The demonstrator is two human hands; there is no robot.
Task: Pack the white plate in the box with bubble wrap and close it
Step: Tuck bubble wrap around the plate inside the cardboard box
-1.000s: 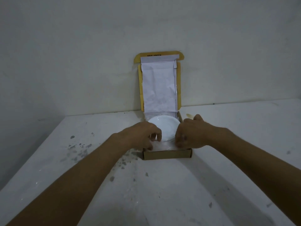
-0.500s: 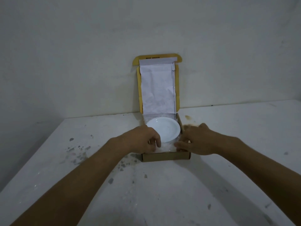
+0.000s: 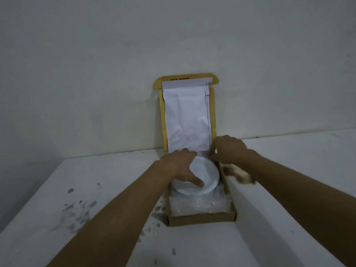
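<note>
An open brown cardboard box (image 3: 202, 219) lies on the white table, with its lid (image 3: 187, 116) standing against the wall, lined with white paper. Clear bubble wrap (image 3: 200, 206) lines the bottom. The white plate (image 3: 209, 176) sits on the wrap in the far half of the box. My left hand (image 3: 179, 166) lies flat over the plate's left side, fingers apart, thumb on the plate. At the box's far right corner my right hand (image 3: 229, 151) has its fingertips pinched together by the lid's lower edge. What they pinch is hidden.
The table (image 3: 289, 218) meets a plain wall just behind the box. Dark specks and smudges mark the surface left of the box (image 3: 77, 207), and a brown stain (image 3: 238, 174) lies right of it. The table's left edge drops off at the left.
Both hands have moved from the near end of the box to its far end. The bubble wrap at the near end is now uncovered.
</note>
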